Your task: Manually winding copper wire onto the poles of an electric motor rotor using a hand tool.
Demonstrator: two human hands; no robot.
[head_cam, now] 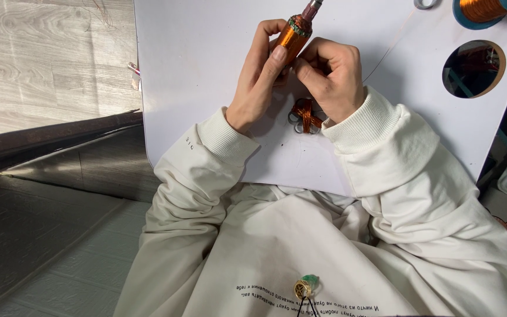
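My left hand (259,79) and my right hand (331,76) both grip a copper-wound motor armature (294,34) with a metal shaft, held upright over a white table (195,70). My left thumb presses on the copper winding. My right fingers pinch its lower part. A thin copper wire (382,56) runs from my right hand toward the upper right. Below my hands, a small bundle of copper wire on metal rings (305,114) lies on the table.
A spool of copper wire (481,9) sits at the top right, near a round hole (473,67) in the table. A metal ring (425,3) lies at the top edge. Wood flooring (42,58) and a dark floor are to the left.
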